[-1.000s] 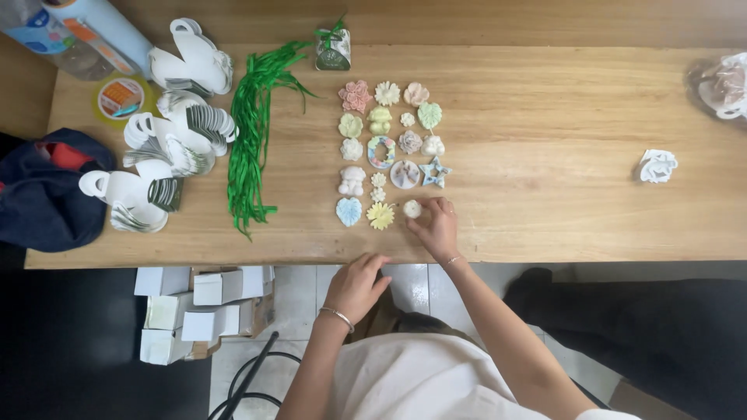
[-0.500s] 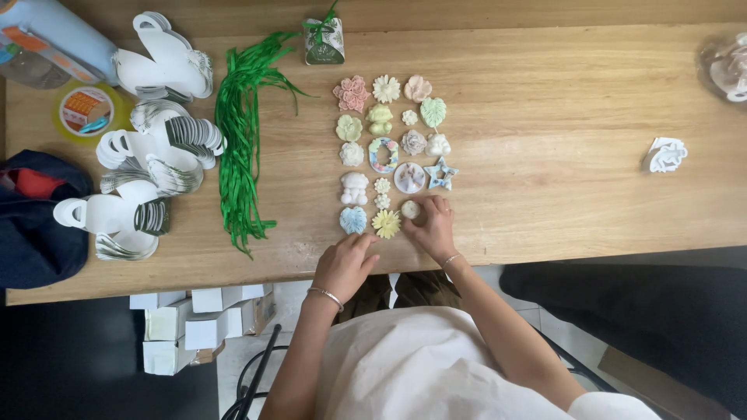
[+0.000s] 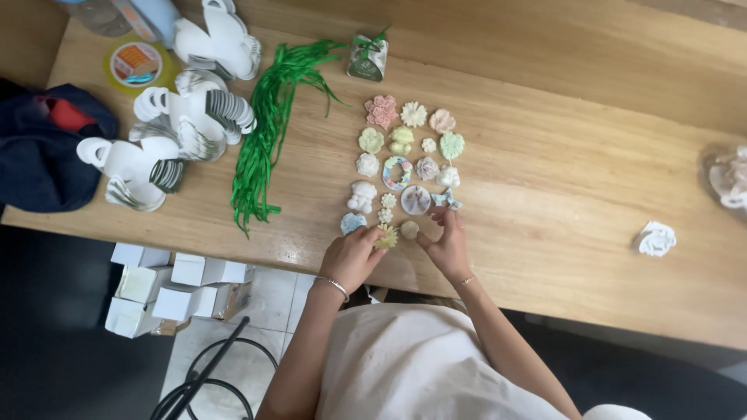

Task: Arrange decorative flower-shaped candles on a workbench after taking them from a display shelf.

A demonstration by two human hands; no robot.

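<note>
I see my left hand [image 3: 354, 255] pinching a yellow flower piece [image 3: 386, 236] at the table's [image 3: 560, 194] near edge, my right hand [image 3: 445, 245] loosely open beside a small round piece [image 3: 409, 229]. Most moulded pieces [image 3: 405, 155] already lie in tidy rows; I judge only this bottom row unfinished.

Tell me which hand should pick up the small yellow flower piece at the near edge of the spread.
Left, most likely. The left hand already has its fingertips on the yellow flower piece. The right hand sits farther right, by the round cream piece and the blue-grey star piece.
</note>
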